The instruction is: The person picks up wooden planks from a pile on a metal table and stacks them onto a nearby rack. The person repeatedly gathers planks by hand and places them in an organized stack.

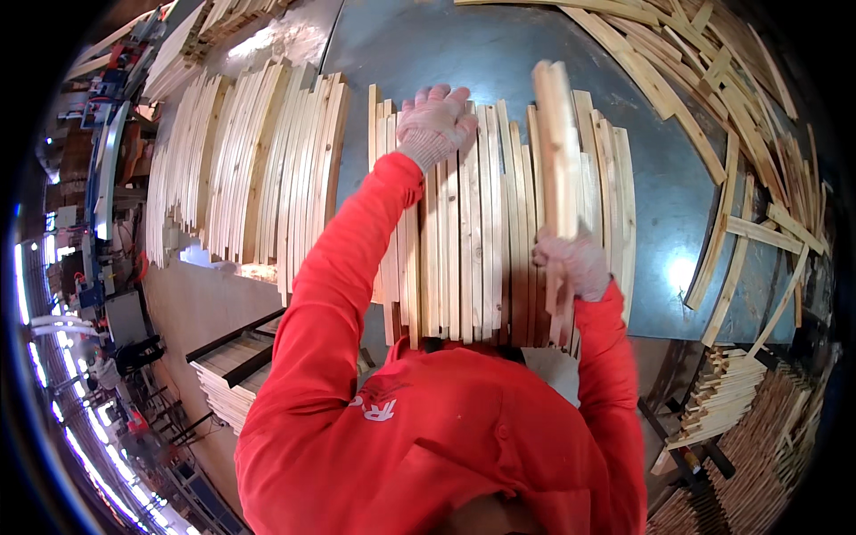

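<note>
My left hand (435, 123), in a pale knit glove, lies with fingers spread over the far ends of a row of wooden strips (468, 241). The strips lie side by side on the table, pointing away from me. My right hand (573, 264), gloved too, is closed round the near part of a wooden strip (558, 147). That strip is tilted up above the row and blurred by motion; whether it is one piece or a few together I cannot tell. More strips (615, 205) of the row lie to its right.
Several bundles of strips (259, 152) lie on the left of the grey metal table (669, 205). Loose, tangled strips (740, 116) cover its right side. Below the table stand stacked strips on the left (227, 379) and right (722, 392). Machinery (107, 214) is at far left.
</note>
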The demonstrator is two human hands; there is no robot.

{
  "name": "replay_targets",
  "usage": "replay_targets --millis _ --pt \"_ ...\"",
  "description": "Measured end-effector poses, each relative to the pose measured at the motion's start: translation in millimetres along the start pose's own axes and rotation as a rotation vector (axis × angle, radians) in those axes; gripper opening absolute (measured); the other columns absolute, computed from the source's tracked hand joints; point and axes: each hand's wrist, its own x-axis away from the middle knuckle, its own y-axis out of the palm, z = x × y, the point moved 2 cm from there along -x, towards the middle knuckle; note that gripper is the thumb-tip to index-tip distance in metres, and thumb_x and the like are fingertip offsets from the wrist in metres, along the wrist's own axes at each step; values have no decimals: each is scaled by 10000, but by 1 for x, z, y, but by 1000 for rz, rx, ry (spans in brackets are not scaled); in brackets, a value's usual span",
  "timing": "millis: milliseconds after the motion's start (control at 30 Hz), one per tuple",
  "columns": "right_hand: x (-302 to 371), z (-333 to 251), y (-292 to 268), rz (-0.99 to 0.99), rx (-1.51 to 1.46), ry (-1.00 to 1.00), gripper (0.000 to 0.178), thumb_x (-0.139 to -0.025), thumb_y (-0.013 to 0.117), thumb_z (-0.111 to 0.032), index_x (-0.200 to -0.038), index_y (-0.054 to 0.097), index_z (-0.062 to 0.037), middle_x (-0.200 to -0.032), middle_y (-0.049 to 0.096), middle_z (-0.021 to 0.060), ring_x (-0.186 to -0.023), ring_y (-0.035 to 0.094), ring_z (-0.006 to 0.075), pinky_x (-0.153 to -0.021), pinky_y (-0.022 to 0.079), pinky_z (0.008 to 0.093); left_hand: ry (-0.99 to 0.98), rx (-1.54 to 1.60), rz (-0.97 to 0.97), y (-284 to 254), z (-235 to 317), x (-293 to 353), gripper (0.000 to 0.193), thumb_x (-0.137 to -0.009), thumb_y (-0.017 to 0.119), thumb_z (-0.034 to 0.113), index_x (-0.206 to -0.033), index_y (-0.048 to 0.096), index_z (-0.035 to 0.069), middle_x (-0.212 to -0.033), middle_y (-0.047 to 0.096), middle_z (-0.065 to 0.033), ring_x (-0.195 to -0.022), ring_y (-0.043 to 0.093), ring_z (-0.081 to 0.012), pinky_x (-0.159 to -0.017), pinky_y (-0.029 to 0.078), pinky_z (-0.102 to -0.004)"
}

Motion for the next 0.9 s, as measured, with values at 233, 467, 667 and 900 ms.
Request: replay_targets --millis 233,467,667,900 --pt "-20 88 19 44 352 -293 346 -870 661 -54 -1186 526 -13 -842 568 64 -722 572 162 -699 525 257 194 -315 -333 -9 35 -29 464 -935 509 476 -1321 605 236 -1581 294 -92 -1492 125 -353 -1201 129 -524" --pt "-13 80 26 -62 20 -130 364 -852 632 7 -1201 535 -30 -928 626 32 -808 596 111 -721 522 260 -48 863 -70 -12 36 22 410 -896 621 365 -1144 571 43 -1105 603 -108 -884 613 -242 -806 514 -404" --pt "32 23 61 -121 -44 -199 402 -874 662 5 -1246 517 -46 -946 621 22 -822 590 110 -739 519 270 132 1010 442 -55 43 19 598 -877 657 265 -1334 373 4 -1092 613 -156 -756 651 -217 -669 529 -332" --pt "41 11 88 -136 44 -78 577 -796 706 48 -1307 464 -70 -993 636 43 -786 620 119 -628 533 260 -129 661 87 -89 49 11 774 -912 472 586 -1412 371 4 -1115 677 -202 -1108 624 -359 -996 436 -389"
